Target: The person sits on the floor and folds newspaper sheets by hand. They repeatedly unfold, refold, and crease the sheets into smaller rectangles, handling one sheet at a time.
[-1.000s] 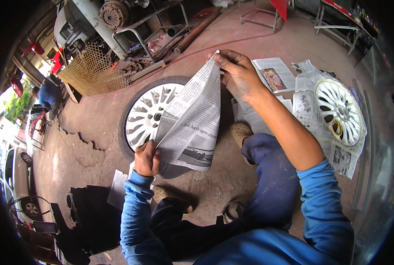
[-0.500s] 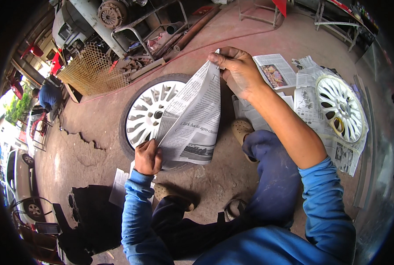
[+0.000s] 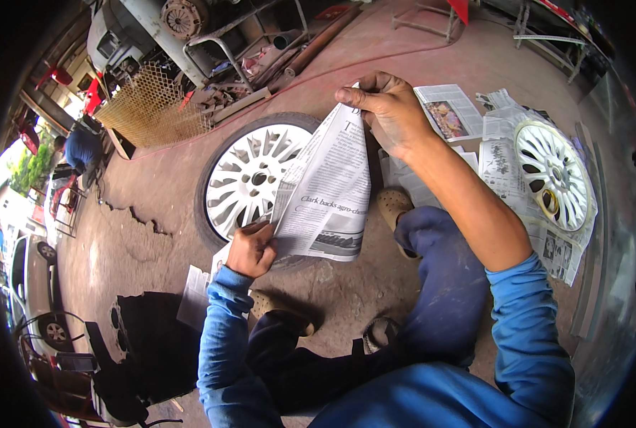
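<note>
A sheet of newspaper hangs folded between my two hands, above the floor. My right hand pinches its top corner between thumb and fingers. Lower down, my left hand is closed on its lower left edge. Behind the paper lies a white multi-spoke wheel with a dark tire around it; the paper hides its right part. To the right, a white wheel cover rests on spread newspapers, with a roll of yellowish tape on it.
My clogs stand on the concrete floor near the tire. A black panel lies at lower left. Wire mesh and scrap metal are at the back left. Another person bends over at far left. A metal stand is at the back.
My left hand has moved slightly up and to the right along with the paper. The newspaper has folded narrower, baring more of the wheel. My right hand keeps its pinch.
</note>
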### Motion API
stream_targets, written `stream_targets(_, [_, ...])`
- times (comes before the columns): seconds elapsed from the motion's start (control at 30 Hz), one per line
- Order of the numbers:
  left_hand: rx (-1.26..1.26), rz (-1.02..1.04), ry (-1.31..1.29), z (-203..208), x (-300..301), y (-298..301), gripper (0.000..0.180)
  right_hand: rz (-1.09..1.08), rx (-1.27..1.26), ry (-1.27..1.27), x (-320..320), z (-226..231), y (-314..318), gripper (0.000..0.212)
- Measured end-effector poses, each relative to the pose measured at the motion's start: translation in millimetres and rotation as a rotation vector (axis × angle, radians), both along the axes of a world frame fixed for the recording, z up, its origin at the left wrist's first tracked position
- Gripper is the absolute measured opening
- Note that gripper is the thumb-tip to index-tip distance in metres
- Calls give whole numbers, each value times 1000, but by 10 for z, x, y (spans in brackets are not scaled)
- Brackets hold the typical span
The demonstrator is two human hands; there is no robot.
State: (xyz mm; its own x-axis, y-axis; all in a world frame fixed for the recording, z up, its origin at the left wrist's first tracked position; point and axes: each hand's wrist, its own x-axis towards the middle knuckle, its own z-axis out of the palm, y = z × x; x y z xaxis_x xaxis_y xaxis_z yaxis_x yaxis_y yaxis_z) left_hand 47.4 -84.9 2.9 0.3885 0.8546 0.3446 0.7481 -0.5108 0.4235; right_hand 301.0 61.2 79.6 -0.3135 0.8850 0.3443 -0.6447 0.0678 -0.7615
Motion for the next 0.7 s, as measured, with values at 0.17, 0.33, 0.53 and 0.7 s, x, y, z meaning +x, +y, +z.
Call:
stream_targets(0.17, [-14,1,-15,-59,44,-9,10,1,-3,-13,37,6,24,13])
stream_targets(0.33, [-20,43,-50,-65,31,-25,9,-7,-23,-81,74,-7,58,11])
stream_targets(0.53, [-22,48,-75,-38,-7,-32,7,6,-113,-46,91,-35,75,11])
stream_targets(0.7, [93,54,-149,-91,32,-10,8,-141,20,-7,67,-66,132,12])
